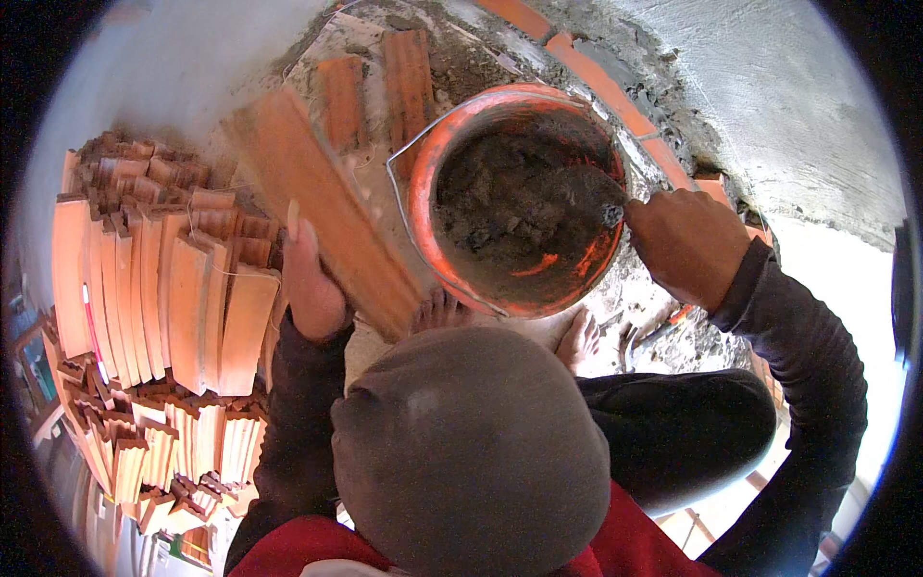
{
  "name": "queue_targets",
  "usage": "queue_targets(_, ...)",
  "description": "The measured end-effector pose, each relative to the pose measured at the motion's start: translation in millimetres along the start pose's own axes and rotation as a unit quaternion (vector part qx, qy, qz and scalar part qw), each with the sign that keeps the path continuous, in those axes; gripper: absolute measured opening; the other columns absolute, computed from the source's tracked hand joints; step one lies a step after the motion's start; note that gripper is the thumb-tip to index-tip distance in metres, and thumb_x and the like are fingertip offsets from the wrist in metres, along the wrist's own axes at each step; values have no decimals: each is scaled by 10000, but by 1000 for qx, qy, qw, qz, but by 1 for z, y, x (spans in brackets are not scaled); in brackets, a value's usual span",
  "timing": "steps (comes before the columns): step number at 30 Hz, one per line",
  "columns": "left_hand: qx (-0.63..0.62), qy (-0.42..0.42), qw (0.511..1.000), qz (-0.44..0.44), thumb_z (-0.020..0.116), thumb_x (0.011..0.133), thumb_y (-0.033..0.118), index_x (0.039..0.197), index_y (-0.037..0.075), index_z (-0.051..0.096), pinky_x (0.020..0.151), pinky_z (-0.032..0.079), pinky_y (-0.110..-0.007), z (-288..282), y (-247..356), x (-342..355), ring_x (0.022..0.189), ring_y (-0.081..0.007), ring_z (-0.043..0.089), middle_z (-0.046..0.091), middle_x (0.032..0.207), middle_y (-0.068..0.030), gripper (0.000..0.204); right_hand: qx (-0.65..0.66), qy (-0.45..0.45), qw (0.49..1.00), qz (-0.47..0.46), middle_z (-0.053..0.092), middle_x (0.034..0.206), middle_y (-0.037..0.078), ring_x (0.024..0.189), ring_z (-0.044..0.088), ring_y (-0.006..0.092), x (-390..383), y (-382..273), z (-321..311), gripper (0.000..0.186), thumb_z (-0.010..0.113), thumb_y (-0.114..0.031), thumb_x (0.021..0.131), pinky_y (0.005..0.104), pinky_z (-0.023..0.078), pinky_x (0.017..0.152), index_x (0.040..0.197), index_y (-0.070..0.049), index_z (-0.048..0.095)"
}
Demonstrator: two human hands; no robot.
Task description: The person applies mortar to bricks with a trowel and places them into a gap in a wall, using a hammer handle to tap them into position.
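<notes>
My left hand (317, 281) is closed on the edge of a long terracotta tile (322, 207), which slants across the space left of the bucket. The thumb points up along the tile's side, while the other fingers are mostly hidden. Over the right rim of an orange bucket (419, 213), my right hand (690, 242) is closed round the handle of a trowel (612, 213). Its blade reaches into the dark wet mortar (519, 197) and is largely hidden there. The bucket's wire handle (391, 183) hangs over its left side.
Stacked terracotta tiles (144, 288) stand at the left, with more pieces (183, 442) below them. Two tile pieces (409, 82) lie beyond the bucket. A row of laid tiles (601, 82) curves along the grey plastered wall (788, 106) at the right. Bare feet (580, 341) are close to the bucket.
</notes>
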State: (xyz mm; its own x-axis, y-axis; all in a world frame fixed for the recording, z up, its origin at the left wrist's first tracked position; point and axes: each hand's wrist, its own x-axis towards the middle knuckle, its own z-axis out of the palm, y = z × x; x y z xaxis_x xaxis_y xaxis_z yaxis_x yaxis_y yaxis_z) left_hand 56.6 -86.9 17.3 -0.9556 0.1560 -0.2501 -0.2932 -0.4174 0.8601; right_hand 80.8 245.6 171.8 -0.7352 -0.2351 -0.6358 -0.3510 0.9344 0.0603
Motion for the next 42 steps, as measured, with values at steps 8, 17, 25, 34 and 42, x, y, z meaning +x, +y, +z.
queue_targets(8,-118,-55,991,-26,298,978,619,1414,8,356,937,482,-366,44,2,19,1049,-199,584,548,1278,-137,753,192,-102,973,-75,635,754,256,757,648,425,4,-10,32,190,551,-162,873,497,528,712,917,5,630)
queue_targets(17,-177,-135,975,26,252,905,750,1408,52,377,908,485,-371,34,13,28,1023,-226,585,585,1151,-102,869,462,-104,879,-46,579,626,136,565,592,224,-22,3,33,220,599,-185,887,380,459,560,835,29,611)
queue_targets(25,-198,-139,964,108,257,977,633,1412,56,326,1019,420,-426,85,33,32,1167,-247,521,493,1301,-113,725,620,67,772,122,504,621,30,546,492,125,-101,4,-18,188,538,-104,753,289,393,514,886,23,579)
queue_targets(34,-144,-274,941,137,346,984,564,1409,97,363,1073,352,-512,152,8,43,1242,-278,469,496,1329,-73,632,380,315,868,-57,581,875,270,707,588,450,-82,-40,-43,394,631,-34,800,469,469,617,1147,71,478)
queue_targets(42,-316,-260,910,63,365,990,547,1420,104,373,1081,335,-454,158,0,39,1298,-247,439,494,1379,-74,617,353,291,888,-49,571,846,277,718,583,486,-85,-42,-38,414,636,-44,791,501,463,607,1150,75,468)
